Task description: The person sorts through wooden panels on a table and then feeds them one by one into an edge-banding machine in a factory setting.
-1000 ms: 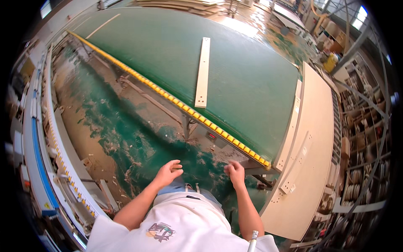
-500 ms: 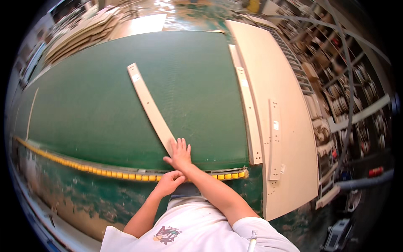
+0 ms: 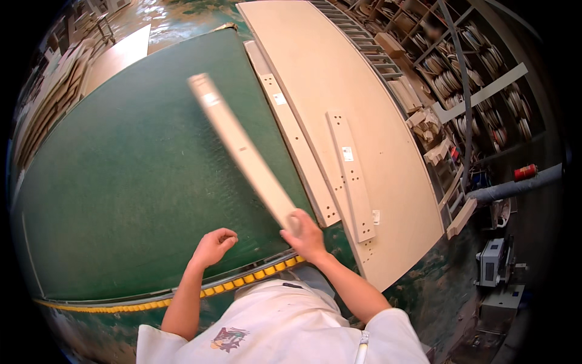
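Note:
A long pale wooden strip (image 3: 242,150) with a white label near its far end slants over the green tabletop (image 3: 133,164); motion blurs it. My right hand (image 3: 309,235) is closed round the strip's near end, its thumb on the left side. Over the table's near edge, to the left and apart from the strip, hovers my left hand (image 3: 213,248). Its fingers are curled in toward the thumb, and I see nothing held in it.
Along the table's right edge lies a second drilled strip (image 3: 297,136). A shorter drilled strip (image 3: 351,176) rests on a large pale board (image 3: 388,200) at the right. Yellow rollers (image 3: 248,278) line the near edge. Stacked boards (image 3: 57,94) stand far left.
My right hand, earlier spread flat on the strip's near end, now grips it and has carried it rightward. The left hand has moved left, away from the right wrist. The view has turned right.

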